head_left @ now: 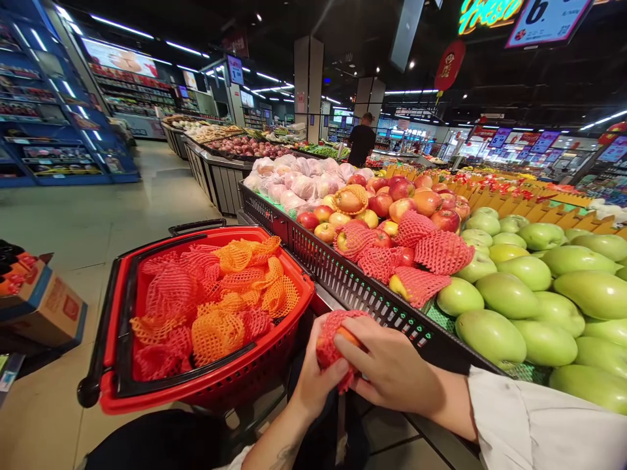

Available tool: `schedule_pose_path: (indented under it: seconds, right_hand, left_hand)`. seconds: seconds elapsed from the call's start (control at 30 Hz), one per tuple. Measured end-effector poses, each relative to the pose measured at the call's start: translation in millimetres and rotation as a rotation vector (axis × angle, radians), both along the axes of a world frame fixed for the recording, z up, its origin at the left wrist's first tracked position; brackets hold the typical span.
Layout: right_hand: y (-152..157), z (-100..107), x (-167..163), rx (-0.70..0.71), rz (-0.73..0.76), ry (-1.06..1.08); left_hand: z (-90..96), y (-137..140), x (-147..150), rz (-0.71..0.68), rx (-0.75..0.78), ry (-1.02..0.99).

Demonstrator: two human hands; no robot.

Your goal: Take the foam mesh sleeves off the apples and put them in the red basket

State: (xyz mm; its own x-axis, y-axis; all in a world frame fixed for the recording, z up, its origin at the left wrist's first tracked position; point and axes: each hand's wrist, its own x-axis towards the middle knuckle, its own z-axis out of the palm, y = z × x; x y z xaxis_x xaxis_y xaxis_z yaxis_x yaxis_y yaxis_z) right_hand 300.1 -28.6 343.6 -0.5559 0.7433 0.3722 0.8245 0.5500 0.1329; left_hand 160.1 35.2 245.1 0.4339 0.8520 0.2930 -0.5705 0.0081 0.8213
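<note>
Both my hands meet at the lower middle, around an apple (349, 336) partly covered by a pink foam net (329, 339). My left hand (313, 385) cups the netted fruit from the left and below. From the right, the fingers of my right hand (392, 365) close over its top and side. Part of the apple's orange-red skin shows between my fingers; its underside is hidden. Just left stands a red shopping basket (206, 398) holding many loose pink and orange foam nets (220, 329). Beyond my hands, several apples in pink nets (443, 251) lie at the front of the display.
A black slatted crate edge (343, 287) runs diagonally past my hands. Bare red apples (401, 189), bagged fruit (304, 179) and large green fruit (509, 297) fill the display. A cardboard box (53, 307) sits at left. A person in black (361, 140) stands farther back.
</note>
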Motion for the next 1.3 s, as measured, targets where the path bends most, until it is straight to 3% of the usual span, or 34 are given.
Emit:
schedule_pose_path:
  seconds: [0.13, 0.3, 0.43, 0.57, 0.67, 0.83, 0.9, 1.03, 1.17, 1.3]
  right_hand:
    - [5.3, -4.7, 2.8, -0.119, -0.123, 0.117]
    - [17.1, -9.7, 6.8, -0.247, -0.344, 0.554]
    - [23.9, -16.5, 7.5, -0.374, -0.412, 0.881]
    - [28.2, -26.5, 7.2, -0.565, -0.439, 1.308]
    - [30.1, -29.3, 5.8, -0.634, -0.409, 1.503]
    - [30.0, -25.4, 1.4, -0.625, -0.434, 1.556]
    - [28.2, -23.2, -0.2, -0.583, -0.411, 1.536]
    - [19.9, -15.9, -3.6, -0.493, -0.267, 1.368]
    - [11.3, -9.6, -3.3, -0.469, -0.138, 1.140]
    - [7.9, -12.8, 3.0, -0.315, -0.114, 0.819]
  left_hand:
    - [2.8, 1.7, -0.8, 0.030, -0.032, 0.102]
    - [4.2, -0.1, 6.0, 0.041, -0.221, 0.082]
    - [6.8, 3.1, 5.9, 0.043, -0.198, 0.171]
    - [4.1, 2.8, -0.8, 0.201, -0.113, 0.343]
    - [7.2, -1.8, -5.4, 0.324, -0.034, 0.387]
    - [20.2, -10.2, -7.5, 0.571, 0.033, 0.244]
    - [22.2, -10.7, -7.4, 0.611, 0.032, 0.209]
    - [19.2, -8.3, -6.6, 0.444, -0.067, 0.080]
    - [11.6, -5.6, -9.1, 0.084, -0.204, -0.073]
    - [7.5, -0.3, -18.1, -0.236, -0.384, -0.078]
